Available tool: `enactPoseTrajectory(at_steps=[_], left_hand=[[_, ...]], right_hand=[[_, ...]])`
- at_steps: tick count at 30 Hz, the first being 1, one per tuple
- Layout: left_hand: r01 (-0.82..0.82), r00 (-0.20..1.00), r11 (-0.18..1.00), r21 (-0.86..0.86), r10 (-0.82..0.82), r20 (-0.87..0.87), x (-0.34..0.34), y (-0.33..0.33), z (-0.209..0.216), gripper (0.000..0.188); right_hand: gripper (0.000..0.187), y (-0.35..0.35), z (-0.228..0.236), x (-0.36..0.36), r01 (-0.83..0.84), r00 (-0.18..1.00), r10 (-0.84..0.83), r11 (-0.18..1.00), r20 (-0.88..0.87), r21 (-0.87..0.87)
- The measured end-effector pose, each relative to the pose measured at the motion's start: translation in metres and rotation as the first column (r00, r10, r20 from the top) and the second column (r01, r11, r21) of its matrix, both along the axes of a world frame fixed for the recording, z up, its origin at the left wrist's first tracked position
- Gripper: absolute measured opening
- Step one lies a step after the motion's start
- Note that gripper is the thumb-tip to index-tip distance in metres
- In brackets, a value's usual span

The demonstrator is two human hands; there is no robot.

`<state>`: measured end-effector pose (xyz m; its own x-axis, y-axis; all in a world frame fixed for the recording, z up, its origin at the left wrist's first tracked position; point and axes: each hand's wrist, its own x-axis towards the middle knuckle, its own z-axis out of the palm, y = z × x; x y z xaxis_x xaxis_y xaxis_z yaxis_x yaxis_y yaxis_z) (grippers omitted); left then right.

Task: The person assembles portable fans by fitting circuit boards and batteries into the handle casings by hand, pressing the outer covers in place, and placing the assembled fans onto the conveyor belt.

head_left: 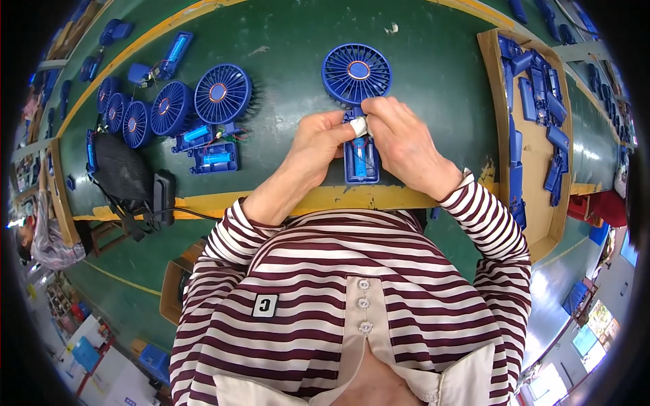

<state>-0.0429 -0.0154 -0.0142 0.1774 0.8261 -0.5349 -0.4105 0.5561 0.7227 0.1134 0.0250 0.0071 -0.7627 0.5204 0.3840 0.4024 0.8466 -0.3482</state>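
Dark green bench (433, 74) w/ yellow front edge, concrete-green floor below. Far left of the left hand (318, 139): black mesh pouch (120, 172), then a row of blue fan heads (169, 105) & open blue handle shells (210, 152). Left hand pinches a small white part (358, 126) at the neck of the blue handheld fan (357, 74), which lies flat btwn both hands, handle toward the person. Right hand (406, 145) fingers closed on same white part. Right of it: cardboard tray (538, 155) of blue parts

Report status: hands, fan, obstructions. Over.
Left hand and right hand both pinching white piece at fan neck. Handle open on bench. Nothing blocking.
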Motion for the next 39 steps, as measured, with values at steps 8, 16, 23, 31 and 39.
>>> enactPoseTrajectory(at_steps=[8, 16, 23, 31, 39], left_hand=[[-0.046, 0.999, 0.998, -0.047, 0.046, -0.003, 0.004, 0.001, 0.002, 0.012], [-0.04, 0.999, 0.998, -0.048, 0.038, -0.039, 0.006, 0.003, 0.003, 0.012], [0.115, 0.993, 0.993, -0.028, -0.116, -0.031, -0.003, 0.003, 0.006, 0.021], [0.156, 0.987, 0.986, -0.06, -0.157, -0.018, -0.003, 0.004, 0.008, 0.032], [0.121, 0.992, 0.993, 0.0, -0.121, -0.021, -0.001, 0.003, 0.001, 0.028]], right_hand=[[0.011, -0.006, 0.002, 0.001, 0.156, 0.979, -0.165, 0.985, 0.119, 0.079], [0.013, -0.006, -0.015, 0.006, 0.177, 0.983, -0.179, 0.982, -0.038, -0.065], [0.016, -0.005, -0.007, 0.009, 0.147, 0.989, -0.149, 0.984, -0.014, -0.096], [0.012, -0.002, 0.004, 0.006, 0.102, 0.973, -0.103, 0.995, 0.206, 0.014], [0.012, -0.001, -0.004, 0.008, 0.089, 0.981, -0.087, 0.996, 0.171, -0.004]])
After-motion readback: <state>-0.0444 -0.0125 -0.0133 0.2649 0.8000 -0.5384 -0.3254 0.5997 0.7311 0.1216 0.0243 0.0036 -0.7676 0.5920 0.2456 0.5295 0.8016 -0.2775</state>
